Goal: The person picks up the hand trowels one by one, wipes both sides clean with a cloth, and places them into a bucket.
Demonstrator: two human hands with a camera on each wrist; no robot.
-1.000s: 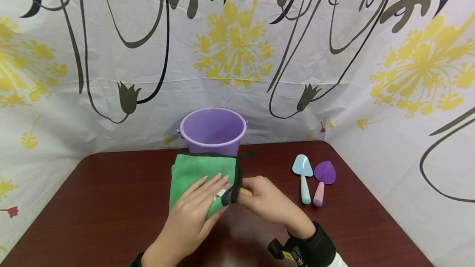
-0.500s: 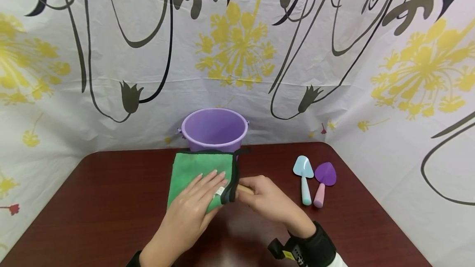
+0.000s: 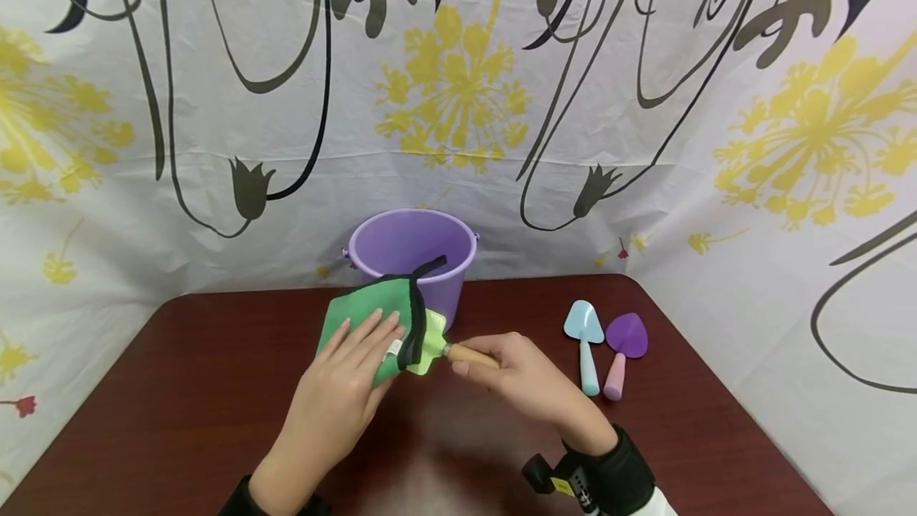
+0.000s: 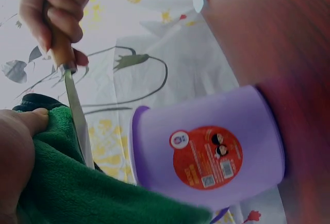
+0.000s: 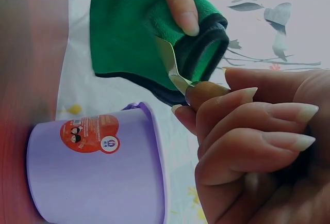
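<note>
In the head view my left hand (image 3: 340,388) lies over a folded green cloth (image 3: 361,301) with black edging, fingers on top. The right wrist view shows its thumb pressing the near side of the cloth (image 5: 124,33), so the cloth is pinched. My right hand (image 3: 523,377) grips the wooden handle (image 3: 471,355) of a small garden trowel. Its yellow-green blade (image 3: 431,345) emerges from the cloth's black-edged fold, and the rest of it is hidden inside. Both hands hold these above the table, in front of the purple bucket (image 3: 451,293).
The bucket stands at the table's back edge, against a patterned curtain (image 3: 286,118). To the right, a light-blue trowel (image 3: 585,333) and a purple trowel with a pink handle (image 3: 626,341) lie side by side on the dark red table (image 3: 215,388).
More of the trowel's blade shows outside the cloth. My left hand and the cloth have shifted left, and the cloth is now tilted. The right hand stays nearly in place on the handle.
</note>
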